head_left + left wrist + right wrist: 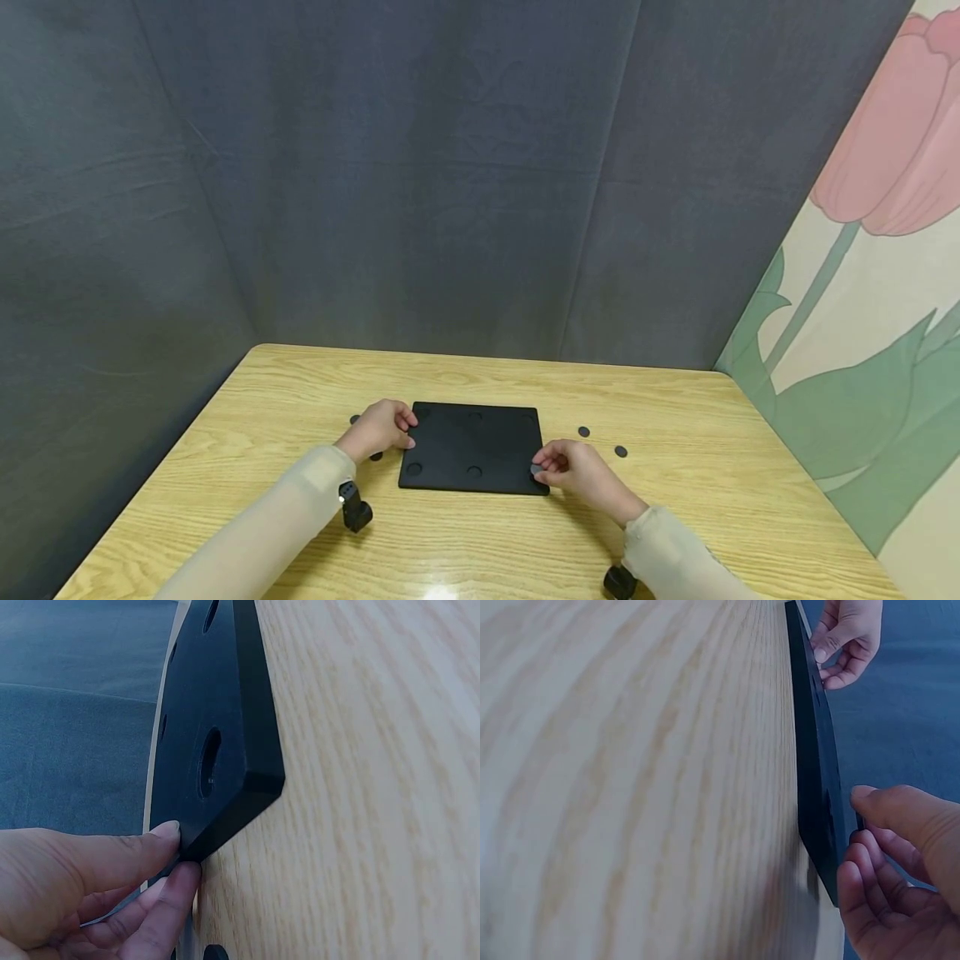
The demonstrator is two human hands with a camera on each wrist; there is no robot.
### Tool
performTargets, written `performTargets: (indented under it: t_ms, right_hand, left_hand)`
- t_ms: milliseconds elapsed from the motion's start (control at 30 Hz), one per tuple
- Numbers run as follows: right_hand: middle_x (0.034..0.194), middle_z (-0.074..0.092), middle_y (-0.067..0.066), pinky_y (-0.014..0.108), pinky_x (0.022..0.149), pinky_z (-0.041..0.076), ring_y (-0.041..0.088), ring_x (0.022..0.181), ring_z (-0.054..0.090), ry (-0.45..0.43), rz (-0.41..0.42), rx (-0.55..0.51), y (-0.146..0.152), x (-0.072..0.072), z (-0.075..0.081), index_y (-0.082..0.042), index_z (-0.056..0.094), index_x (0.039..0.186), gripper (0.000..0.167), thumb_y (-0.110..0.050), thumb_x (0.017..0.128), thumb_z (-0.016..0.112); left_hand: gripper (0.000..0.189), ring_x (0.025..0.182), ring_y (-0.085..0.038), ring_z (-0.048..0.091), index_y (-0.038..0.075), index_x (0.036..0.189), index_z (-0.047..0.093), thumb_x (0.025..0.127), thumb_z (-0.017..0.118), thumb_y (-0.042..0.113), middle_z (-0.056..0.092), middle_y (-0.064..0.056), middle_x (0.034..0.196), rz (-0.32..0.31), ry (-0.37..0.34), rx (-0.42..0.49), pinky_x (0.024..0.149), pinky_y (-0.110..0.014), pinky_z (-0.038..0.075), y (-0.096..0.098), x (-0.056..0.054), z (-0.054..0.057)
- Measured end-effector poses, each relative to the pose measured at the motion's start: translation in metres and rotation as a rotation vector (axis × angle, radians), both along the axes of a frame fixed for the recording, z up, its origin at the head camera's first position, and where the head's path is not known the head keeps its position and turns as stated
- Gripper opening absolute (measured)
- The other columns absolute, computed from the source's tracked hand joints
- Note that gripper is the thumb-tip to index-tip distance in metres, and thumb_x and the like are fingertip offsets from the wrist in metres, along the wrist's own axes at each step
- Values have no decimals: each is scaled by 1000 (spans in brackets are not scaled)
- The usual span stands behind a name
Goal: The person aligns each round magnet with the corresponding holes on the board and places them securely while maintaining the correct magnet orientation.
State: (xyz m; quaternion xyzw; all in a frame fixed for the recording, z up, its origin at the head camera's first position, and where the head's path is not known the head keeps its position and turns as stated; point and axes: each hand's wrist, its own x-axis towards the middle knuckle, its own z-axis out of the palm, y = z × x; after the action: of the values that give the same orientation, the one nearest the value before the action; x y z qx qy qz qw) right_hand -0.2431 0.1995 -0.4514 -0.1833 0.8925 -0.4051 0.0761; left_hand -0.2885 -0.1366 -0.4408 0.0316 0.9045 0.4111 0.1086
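A flat black rectangular plate with several round recesses along its long edges lies on the table. My left hand holds its left edge, with the thumb on the upper face and a finger against the side in the left wrist view. Over the plate's near right corner, my right hand pinches a small dark disc between thumb and fingers. Seen from the right wrist, that disc is mostly covered by the fingers. One recess shows plainly near the plate's corner.
Two loose dark discs lie on the wooden table right of the plate. Two more, including one disc, lie left of it by the left wrist. A grey curtain hangs behind the table; a painted wall stands at right.
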Motion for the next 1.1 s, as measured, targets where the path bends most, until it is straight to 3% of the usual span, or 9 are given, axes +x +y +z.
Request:
performTargets:
  t_ms: [200,1100]
  right_hand:
    - [84,63,1,22,64,49,15,76,57,-46,-17,-11,-2,0,2,-4,67,95,14,-9,84,74]
    - [82,62,1,21,63,49,12,73,56,-40,7,15,-2,-2,-6,-4,67,92,12,-6,83,75]
  left_hand:
    - [26,79,-19,51,2,98,66,76,77,-6,57,-9,90,-2,-2,9,65,-27,47,0,0,0]
    - [25,78,-19,51,2,96,66,75,78,-5,57,-9,89,-1,3,-9,66,-27,47,1,-1,-1]
